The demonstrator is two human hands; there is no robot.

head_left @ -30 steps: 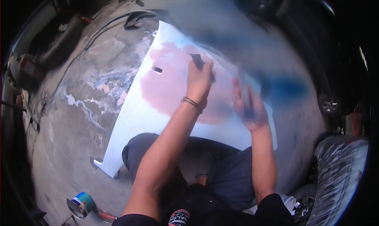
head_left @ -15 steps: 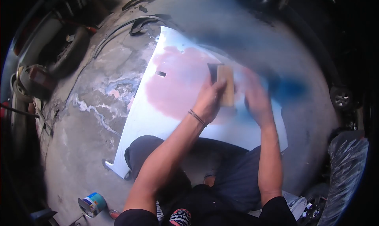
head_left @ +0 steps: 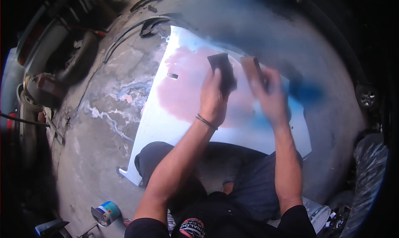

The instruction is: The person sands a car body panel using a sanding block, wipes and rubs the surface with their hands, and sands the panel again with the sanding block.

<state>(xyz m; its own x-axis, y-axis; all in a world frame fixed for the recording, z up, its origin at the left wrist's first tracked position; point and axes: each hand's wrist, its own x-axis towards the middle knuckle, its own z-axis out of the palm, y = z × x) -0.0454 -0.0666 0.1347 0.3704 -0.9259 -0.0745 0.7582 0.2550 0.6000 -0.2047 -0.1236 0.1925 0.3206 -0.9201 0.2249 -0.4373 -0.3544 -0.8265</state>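
A white car hood (head_left: 160, 132) with a large pinkish patch (head_left: 183, 92) lies before my knees. Above that patch, my left hand (head_left: 213, 98) is closed on a dark sheet of sandpaper (head_left: 222, 67), pinched by the thumb. To its right, my right hand (head_left: 274, 98) grips a brown sanding block (head_left: 251, 71) and is slightly smeared by motion. The sandpaper and the block are apart, both in the air over the hood. Some fingers of each hand are hidden behind what they hold.
A blue-labelled can (head_left: 109, 212) stands on the concrete floor at the lower left. Dark curved trim pieces (head_left: 149, 28) lie beyond the hood. Car parts and a tire (head_left: 83, 57) line the left; a white bucket (head_left: 316, 215) and plastic sheeting (head_left: 368, 171) are at the lower right.
The sanding block has passed from my left hand to my right hand. The two hands have drawn apart, and the sandpaper in my left hand now shows more fully.
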